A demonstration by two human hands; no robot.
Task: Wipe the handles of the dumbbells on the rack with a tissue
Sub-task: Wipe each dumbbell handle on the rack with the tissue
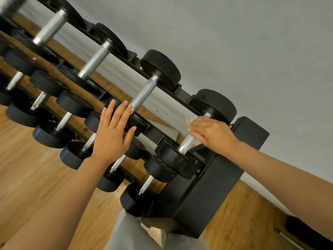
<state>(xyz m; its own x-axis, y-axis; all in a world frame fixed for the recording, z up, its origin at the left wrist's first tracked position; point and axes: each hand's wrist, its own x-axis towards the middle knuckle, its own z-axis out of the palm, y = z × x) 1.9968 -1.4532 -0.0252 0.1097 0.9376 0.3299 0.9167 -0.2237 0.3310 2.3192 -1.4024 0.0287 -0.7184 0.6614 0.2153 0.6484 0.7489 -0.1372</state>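
Observation:
A black rack holds rows of black dumbbells with knurled steel handles. My right hand wraps around the handle of the rightmost top-row dumbbell, and a bit of white tissue sticks out above my fingers. My left hand is flat with its fingers spread and straight. Its fingertips lie by the lower end of the neighbouring dumbbell's handle, over that dumbbell's front weight. The left hand holds nothing.
More dumbbells fill the top row to the left, such as one handle, and the two lower rows. A grey wall stands behind the rack. A wooden floor lies below. My grey trouser leg shows at the bottom.

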